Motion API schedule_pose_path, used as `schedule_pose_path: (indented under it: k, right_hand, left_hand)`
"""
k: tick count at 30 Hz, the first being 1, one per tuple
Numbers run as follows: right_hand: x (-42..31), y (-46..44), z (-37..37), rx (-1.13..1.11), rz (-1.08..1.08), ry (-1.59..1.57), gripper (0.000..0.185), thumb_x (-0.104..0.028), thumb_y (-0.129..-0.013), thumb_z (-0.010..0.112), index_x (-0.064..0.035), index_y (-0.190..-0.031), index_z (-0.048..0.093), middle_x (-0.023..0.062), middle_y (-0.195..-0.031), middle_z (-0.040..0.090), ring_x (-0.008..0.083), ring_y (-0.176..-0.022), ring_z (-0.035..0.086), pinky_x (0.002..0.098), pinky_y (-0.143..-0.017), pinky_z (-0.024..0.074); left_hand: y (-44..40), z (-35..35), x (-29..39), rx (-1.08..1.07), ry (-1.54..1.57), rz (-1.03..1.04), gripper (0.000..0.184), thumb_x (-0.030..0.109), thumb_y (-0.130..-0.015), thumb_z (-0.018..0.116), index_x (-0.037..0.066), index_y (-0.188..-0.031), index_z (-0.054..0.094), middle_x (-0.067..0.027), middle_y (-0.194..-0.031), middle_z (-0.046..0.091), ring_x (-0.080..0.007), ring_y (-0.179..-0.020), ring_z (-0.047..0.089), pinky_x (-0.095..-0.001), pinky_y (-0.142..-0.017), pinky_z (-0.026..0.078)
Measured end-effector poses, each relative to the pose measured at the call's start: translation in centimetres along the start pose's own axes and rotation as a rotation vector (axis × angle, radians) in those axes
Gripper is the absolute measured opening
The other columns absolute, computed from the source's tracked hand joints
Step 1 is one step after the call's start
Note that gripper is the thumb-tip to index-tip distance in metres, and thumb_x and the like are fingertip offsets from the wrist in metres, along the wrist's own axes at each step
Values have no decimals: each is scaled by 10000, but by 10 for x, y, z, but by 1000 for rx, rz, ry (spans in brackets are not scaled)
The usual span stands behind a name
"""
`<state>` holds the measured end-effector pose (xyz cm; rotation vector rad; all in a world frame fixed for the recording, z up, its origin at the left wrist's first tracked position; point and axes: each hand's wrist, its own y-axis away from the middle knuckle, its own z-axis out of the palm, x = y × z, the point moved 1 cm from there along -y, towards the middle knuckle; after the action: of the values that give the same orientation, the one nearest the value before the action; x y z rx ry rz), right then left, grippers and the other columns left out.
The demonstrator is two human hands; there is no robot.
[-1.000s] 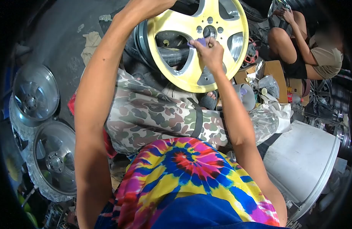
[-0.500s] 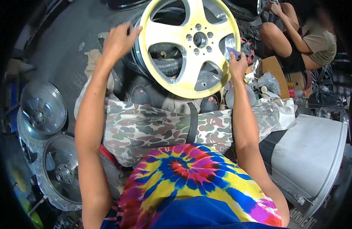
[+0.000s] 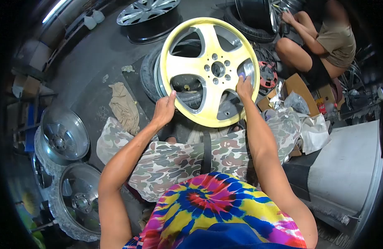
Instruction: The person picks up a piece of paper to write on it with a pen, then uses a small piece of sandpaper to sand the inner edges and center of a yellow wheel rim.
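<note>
A yellow five-spoke wheel rim leans tilted in front of me, over a black tire. My left hand grips the rim's lower left edge, thumb on the yellow face and fingers hidden behind. On the right side, my right hand is at a spoke by the lower right opening, its fingers pressed round a small purple pad that mostly hides behind them. The camouflage cloth over my lap lies just below the wheel.
Two bare rims stand at the left. A beige cloth lies on the floor. A large rim is at the back. At the right are a cardboard box, a white container and a seated person.
My left hand has come down from the wheel's upper left to its lower left edge. My right hand with the purple pad went to the right side. The view has shifted, showing more floor behind.
</note>
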<state>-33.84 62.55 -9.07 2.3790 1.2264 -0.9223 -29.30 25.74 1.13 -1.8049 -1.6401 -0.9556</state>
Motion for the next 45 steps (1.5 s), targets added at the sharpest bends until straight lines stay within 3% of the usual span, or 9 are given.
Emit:
schedule_pose_path:
  k: [12, 22, 24, 25, 28, 30, 34, 41, 45]
  right_hand:
    - [9, 58, -4, -170, 193, -116, 627, -467, -1055, 418, 45, -1416, 397, 385, -1312, 593, 527, -1263, 566, 541, -1092, 406]
    - [0, 103, -14, -163, 75, -256, 460, -357, -1033, 540, 66, -1211, 525, 365, -1212, 612, 541, -1142, 595, 532, -1001, 438]
    - [3, 87, -20, 43, -112, 2, 395, -354, -1015, 603, 41, -1011, 602, 239, -1080, 663, 403, -987, 611, 479, -909, 463]
    - [-8, 84, -34, 173, -203, -90, 315, -275, -954, 665, 34, -946, 602, 263, -943, 626, 429, -814, 606, 529, -826, 468]
    - [-32, 67, -59, -16, -12, -191, 278, -234, -966, 667, 30, -907, 601, 206, -908, 676, 339, -793, 663, 461, -784, 517]
    - [-33, 58, -52, -48, -130, -830, 243, -208, -993, 653, -10, -868, 587, 146, -898, 713, 227, -763, 693, 353, -711, 550]
    - [-61, 70, -61, -310, 6, -1174, 169, -182, -993, 671, -84, -878, 594, 97, -928, 714, 138, -796, 706, 273, -717, 582]
    - [-70, 80, -62, -334, 104, -950, 236, -262, -939, 795, -90, -905, 638, 27, -888, 704, 75, -714, 640, 220, -686, 535]
    - [-78, 84, -52, -315, -14, -918, 304, -117, -898, 826, -11, -1107, 632, 40, -916, 711, 61, -765, 646, 206, -685, 532]
  left_hand:
    - [-86, -28, 8, 278, -177, 36, 741, 597, -1027, 446, -67, -884, 741, -354, -903, 679, -531, -917, 670, -584, -832, 501]
    - [-134, -53, 43, 327, -273, 81, 599, 568, -983, 552, 1, -941, 739, -287, -960, 718, -493, -932, 677, -568, -799, 505]
    - [-128, -58, 50, 344, -283, 103, 581, 558, -975, 574, -1, -943, 727, -283, -957, 719, -493, -943, 676, -564, -801, 507]
    - [-122, -64, 57, 281, -319, 92, 506, 502, -952, 627, 3, -1004, 696, -279, -993, 718, -487, -978, 674, -555, -828, 510]
    - [-114, -57, 51, 219, -364, 97, 427, 368, -898, 719, 23, -1130, 623, -264, -1080, 709, -468, -1058, 665, -540, -885, 512]
    - [-115, -53, 49, 180, -413, 74, 523, 188, -839, 758, 58, -1281, 510, -242, -1232, 666, -449, -1153, 643, -531, -946, 513]
    - [-108, -50, 51, 171, -516, 101, 515, 173, -852, 733, 49, -1300, 510, -269, -1220, 653, -478, -1137, 638, -538, -957, 514]
    - [-139, -50, 44, 284, -477, 195, 525, 267, -887, 726, 46, -1324, 537, -256, -1211, 663, -461, -1117, 647, -537, -937, 515]
    - [-159, -49, 56, 299, -293, 204, 498, 406, -941, 673, 30, -1262, 614, -265, -1197, 688, -444, -1132, 656, -522, -946, 512]
